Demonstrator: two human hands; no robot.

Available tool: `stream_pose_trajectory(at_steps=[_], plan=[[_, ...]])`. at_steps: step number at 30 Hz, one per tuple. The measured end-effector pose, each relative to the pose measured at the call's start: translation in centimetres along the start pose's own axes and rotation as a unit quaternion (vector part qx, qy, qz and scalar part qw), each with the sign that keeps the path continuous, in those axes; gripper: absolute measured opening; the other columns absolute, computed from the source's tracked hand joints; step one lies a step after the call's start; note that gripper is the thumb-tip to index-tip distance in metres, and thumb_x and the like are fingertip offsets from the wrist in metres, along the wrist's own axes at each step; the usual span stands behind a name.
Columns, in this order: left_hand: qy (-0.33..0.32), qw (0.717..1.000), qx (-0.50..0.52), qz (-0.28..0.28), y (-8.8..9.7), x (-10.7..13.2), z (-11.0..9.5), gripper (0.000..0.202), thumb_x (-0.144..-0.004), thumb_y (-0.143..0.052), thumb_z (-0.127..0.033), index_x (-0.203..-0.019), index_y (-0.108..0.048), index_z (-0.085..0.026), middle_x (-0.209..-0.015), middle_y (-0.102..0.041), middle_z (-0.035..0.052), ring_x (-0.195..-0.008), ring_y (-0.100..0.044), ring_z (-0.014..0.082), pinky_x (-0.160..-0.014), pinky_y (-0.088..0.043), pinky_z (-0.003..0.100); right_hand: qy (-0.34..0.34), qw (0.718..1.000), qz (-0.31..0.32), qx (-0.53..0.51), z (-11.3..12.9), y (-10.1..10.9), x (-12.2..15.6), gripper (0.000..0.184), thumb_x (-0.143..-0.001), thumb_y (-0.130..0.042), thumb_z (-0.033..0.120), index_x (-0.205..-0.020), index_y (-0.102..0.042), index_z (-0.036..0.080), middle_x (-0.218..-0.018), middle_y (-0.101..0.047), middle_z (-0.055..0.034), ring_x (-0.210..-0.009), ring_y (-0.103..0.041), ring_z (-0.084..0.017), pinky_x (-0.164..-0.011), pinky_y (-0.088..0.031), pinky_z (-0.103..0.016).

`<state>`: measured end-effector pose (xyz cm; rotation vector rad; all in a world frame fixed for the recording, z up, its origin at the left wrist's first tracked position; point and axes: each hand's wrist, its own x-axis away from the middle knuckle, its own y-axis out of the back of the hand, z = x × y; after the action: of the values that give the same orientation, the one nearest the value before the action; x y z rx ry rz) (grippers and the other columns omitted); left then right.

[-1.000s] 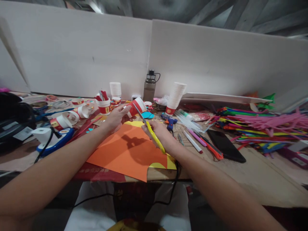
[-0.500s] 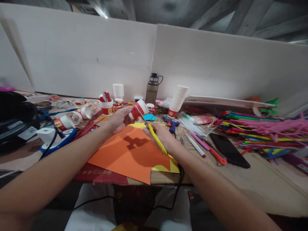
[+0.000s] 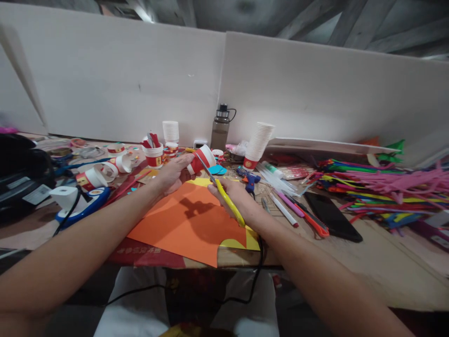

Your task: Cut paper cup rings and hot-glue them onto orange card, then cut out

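Tilted on its side, a red and white paper cup (image 3: 204,159) is gripped by my left hand (image 3: 175,174) around its base. My right hand (image 3: 235,199) is closed on yellow-handled scissors (image 3: 228,201), whose blades point up and left against the cup's red band. Whether the blades have cut into the cup, I cannot tell. Below both hands lies a sheet of orange paper (image 3: 175,224) with a curved piece cut from its right corner. Yellow paper (image 3: 254,239) shows from under it.
Stacked paper cups (image 3: 259,142) and a water bottle (image 3: 220,128) stand at the back. To the right lie a blue glue gun (image 3: 251,181), pens, a red cutter (image 3: 317,224), a black phone (image 3: 332,216) and many pipe cleaners (image 3: 389,187). A blue and white power strip (image 3: 84,206) sits left.
The view has shifted slightly. Both hands keep nearly the same pose, with the scissors still against the cup.
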<state>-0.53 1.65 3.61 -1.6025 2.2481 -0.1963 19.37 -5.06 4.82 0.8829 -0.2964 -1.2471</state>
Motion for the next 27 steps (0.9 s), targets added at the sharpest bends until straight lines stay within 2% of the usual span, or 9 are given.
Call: stream_pose_trajectory(at_steps=[8,13,20,24,27], plan=[[-0.031,1.0,-0.005,-0.002,-0.32,0.2,-0.49,0.034,-0.083,-0.068,-0.037,-0.107,-0.065,-0.013,-0.098,-0.068,0.0078,-0.077,-0.063,0.0136,-0.064,-0.05,0.024,-0.018,1.0,-0.003,-0.007,0.07,-0.26,0.17,0.028,-0.087,-0.051,0.047,-0.079,-0.055,0.02,-0.055,-0.051,0.0036,-0.051,-0.046,-0.011,-0.051,-0.035,-0.022],[-0.061,0.996,-0.058,0.0,-0.38,0.17,-0.9,0.045,-0.078,-0.073,-0.036,-0.116,-0.063,-0.015,-0.089,-0.068,0.0052,-0.067,-0.06,0.0112,-0.057,-0.045,0.021,-0.02,1.0,-0.009,-0.003,-0.08,-0.31,0.26,0.026,-0.088,-0.051,0.046,-0.082,-0.053,0.021,-0.059,-0.054,0.0031,-0.05,-0.046,-0.01,-0.049,-0.031,-0.021],[-0.05,0.992,-0.119,0.012,0.17,-0.12,-0.44,0.041,-0.084,-0.066,-0.032,-0.121,-0.062,-0.014,-0.062,-0.06,-0.0006,-0.056,-0.055,0.0108,-0.06,-0.047,0.024,-0.029,1.0,-0.009,-0.001,-0.1,-0.33,0.07,0.024,-0.088,-0.051,0.044,-0.084,-0.055,0.021,-0.059,-0.055,0.0021,-0.053,-0.05,-0.011,-0.052,-0.035,-0.022],[-0.055,0.992,-0.116,0.007,0.04,0.06,-0.36,0.043,-0.082,-0.068,-0.032,-0.121,-0.062,-0.015,-0.059,-0.059,-0.0018,-0.055,-0.054,0.01,-0.062,-0.048,0.024,-0.03,0.999,-0.015,0.001,0.01,-0.37,0.22,0.025,-0.089,-0.05,0.042,-0.079,-0.055,0.02,-0.057,-0.054,0.002,-0.053,-0.049,-0.012,-0.053,-0.035,-0.023],[-0.063,0.995,-0.074,-0.004,-0.18,0.2,-0.3,0.044,-0.081,-0.07,-0.035,-0.12,-0.062,-0.017,-0.07,-0.064,0.0008,-0.063,-0.059,0.0113,-0.063,-0.049,0.024,-0.016,1.0,-0.023,0.009,0.03,-0.48,0.27,0.026,-0.089,-0.049,0.042,-0.075,-0.054,0.02,-0.057,-0.052,0.0026,-0.054,-0.048,-0.012,-0.054,-0.034,-0.024]])
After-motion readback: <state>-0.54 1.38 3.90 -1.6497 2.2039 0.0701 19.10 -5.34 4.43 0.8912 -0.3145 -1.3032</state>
